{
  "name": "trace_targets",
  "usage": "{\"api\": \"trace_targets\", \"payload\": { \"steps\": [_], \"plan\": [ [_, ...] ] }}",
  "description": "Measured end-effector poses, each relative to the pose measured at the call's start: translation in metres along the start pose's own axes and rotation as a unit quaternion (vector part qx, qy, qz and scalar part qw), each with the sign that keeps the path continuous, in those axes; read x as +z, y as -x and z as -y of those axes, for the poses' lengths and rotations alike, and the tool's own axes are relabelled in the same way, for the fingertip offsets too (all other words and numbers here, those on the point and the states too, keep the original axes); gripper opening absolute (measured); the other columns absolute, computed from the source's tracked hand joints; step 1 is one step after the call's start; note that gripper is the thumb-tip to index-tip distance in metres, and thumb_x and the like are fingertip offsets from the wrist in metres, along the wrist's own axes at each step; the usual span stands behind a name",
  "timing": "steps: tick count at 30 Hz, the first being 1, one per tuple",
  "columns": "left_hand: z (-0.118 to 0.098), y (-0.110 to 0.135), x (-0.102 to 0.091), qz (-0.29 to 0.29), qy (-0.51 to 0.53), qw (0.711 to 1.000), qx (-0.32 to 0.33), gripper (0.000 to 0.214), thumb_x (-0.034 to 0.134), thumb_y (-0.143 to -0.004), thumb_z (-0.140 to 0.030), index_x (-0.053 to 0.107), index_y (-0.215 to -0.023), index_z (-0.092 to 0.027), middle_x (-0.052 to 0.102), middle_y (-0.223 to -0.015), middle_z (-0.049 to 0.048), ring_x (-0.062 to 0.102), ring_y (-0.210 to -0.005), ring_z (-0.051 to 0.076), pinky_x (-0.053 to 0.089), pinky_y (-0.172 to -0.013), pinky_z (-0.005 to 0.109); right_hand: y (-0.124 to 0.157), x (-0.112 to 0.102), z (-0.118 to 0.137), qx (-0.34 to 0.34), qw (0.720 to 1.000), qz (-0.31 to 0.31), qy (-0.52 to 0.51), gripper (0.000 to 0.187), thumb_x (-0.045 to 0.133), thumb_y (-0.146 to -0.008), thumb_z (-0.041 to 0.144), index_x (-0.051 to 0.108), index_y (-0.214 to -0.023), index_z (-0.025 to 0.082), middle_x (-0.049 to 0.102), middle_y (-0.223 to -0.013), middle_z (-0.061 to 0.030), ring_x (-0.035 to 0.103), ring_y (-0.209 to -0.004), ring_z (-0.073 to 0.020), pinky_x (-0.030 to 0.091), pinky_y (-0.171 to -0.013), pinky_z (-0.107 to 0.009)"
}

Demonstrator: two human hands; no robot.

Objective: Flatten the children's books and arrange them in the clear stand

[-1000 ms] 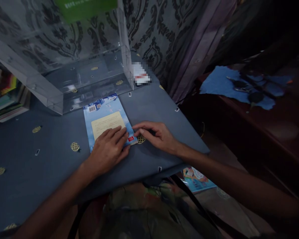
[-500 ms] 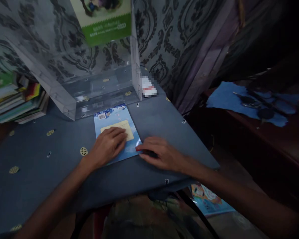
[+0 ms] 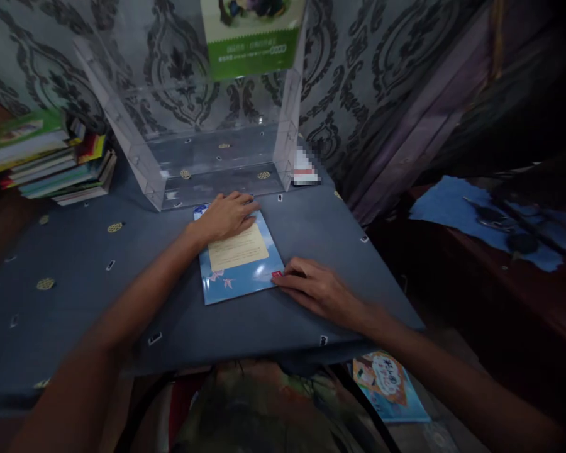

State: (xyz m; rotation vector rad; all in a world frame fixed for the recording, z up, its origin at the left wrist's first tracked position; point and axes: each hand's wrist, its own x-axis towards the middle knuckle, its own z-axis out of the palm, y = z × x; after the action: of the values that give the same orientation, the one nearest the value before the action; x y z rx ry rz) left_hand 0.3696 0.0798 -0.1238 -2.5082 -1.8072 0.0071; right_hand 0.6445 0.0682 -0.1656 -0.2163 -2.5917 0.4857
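Note:
A thin blue book (image 3: pixel 238 286) with a cream text panel lies closed on the table, a small red mark at its lower right corner. Flat across the book's upper end rests my left hand (image 3: pixel 229 217), open, its fingers stretched out to the right and hiding part of the top edge. My right hand (image 3: pixel 314 286) is at the lower right corner, thumb and fingers closed together on the book's edge beside the red mark. The book stays flat under both hands.
Behind the book stands a clear plastic rack (image 3: pixel 226 170) holding a green-bottomed booklet (image 3: pixel 255 53). A stack of books (image 3: pixel 66 163) is at the left. Past the table's right edge, a blue cloth (image 3: pixel 443 204) carries dark tools; a colourful book (image 3: pixel 391 387) lies below.
My left hand has slid from the cream panel up to the book's far end, uncovering the panel's lower part. My right hand stays by the lower right corner. The camera view has shifted.

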Motion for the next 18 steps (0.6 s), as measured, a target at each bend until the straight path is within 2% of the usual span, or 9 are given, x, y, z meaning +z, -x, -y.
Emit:
{"api": "trace_targets", "payload": {
  "steps": [4,7,10,13,16,18],
  "plan": [
    [-0.009,0.017,-0.013,0.027,-0.037,0.998,-0.049,0.038,0.041,-0.103,-0.038,0.061,-0.130,-0.020,0.061,-0.132,0.0156,0.055,-0.119,0.033,0.050,-0.090,0.046,0.006,-0.002,-0.007,0.020,0.999,-0.004,0.024,0.025,0.049,-0.103,0.024,0.074,-0.109,0.022,0.062,-0.089,-0.0064,0.059,-0.076,-0.0175,0.047,-0.066,-0.027],
    [-0.013,0.034,-0.019,0.046,-0.075,0.989,-0.115,0.039,0.042,-0.103,-0.043,0.062,-0.126,-0.018,0.063,-0.127,0.0165,0.059,-0.115,0.035,0.052,-0.084,0.043,0.006,-0.002,-0.017,0.054,0.998,-0.007,0.043,0.027,0.050,-0.103,0.026,0.073,-0.114,0.025,0.062,-0.091,-0.0062,0.059,-0.078,-0.0176,0.047,-0.066,-0.027],
    [-0.015,0.052,-0.023,0.055,-0.115,0.975,-0.184,0.042,0.039,-0.104,-0.043,0.063,-0.122,-0.014,0.065,-0.120,0.0191,0.064,-0.107,0.037,0.053,-0.080,0.044,-0.006,0.001,-0.035,0.079,0.995,-0.009,0.063,0.028,0.050,-0.102,0.024,0.073,-0.117,0.027,0.063,-0.094,-0.0057,0.060,-0.080,-0.0173,0.046,-0.068,-0.027],
    [-0.018,0.066,-0.025,0.050,-0.135,0.960,-0.239,0.043,0.037,-0.103,-0.040,0.066,-0.112,-0.010,0.068,-0.110,0.0210,0.067,-0.098,0.038,0.054,-0.075,0.044,-0.031,0.006,-0.056,0.083,0.994,-0.008,0.070,0.029,0.050,-0.101,0.022,0.074,-0.117,0.026,0.064,-0.095,-0.0059,0.059,-0.084,-0.0183,0.044,-0.071,-0.028],
    [-0.027,0.077,-0.024,0.026,-0.127,0.964,-0.234,0.038,0.036,-0.103,-0.033,0.066,-0.106,-0.011,0.068,-0.105,0.0201,0.066,-0.097,0.036,0.054,-0.073,0.044,-0.056,0.011,-0.072,0.096,0.992,0.004,0.078,0.029,0.051,-0.100,0.019,0.075,-0.116,0.025,0.063,-0.095,-0.0066,0.059,-0.087,-0.0200,0.042,-0.070,-0.029],
    [-0.038,0.083,-0.020,0.005,-0.083,0.984,-0.159,0.033,0.039,-0.103,-0.031,0.066,-0.109,-0.013,0.068,-0.107,0.0180,0.065,-0.101,0.034,0.055,-0.078,0.044,-0.066,0.013,-0.076,0.103,0.991,0.011,0.080,0.031,0.050,-0.099,0.017,0.075,-0.116,0.024,0.063,-0.095,-0.0073,0.059,-0.088,-0.0208,0.042,-0.071,-0.030]
  ]
}}
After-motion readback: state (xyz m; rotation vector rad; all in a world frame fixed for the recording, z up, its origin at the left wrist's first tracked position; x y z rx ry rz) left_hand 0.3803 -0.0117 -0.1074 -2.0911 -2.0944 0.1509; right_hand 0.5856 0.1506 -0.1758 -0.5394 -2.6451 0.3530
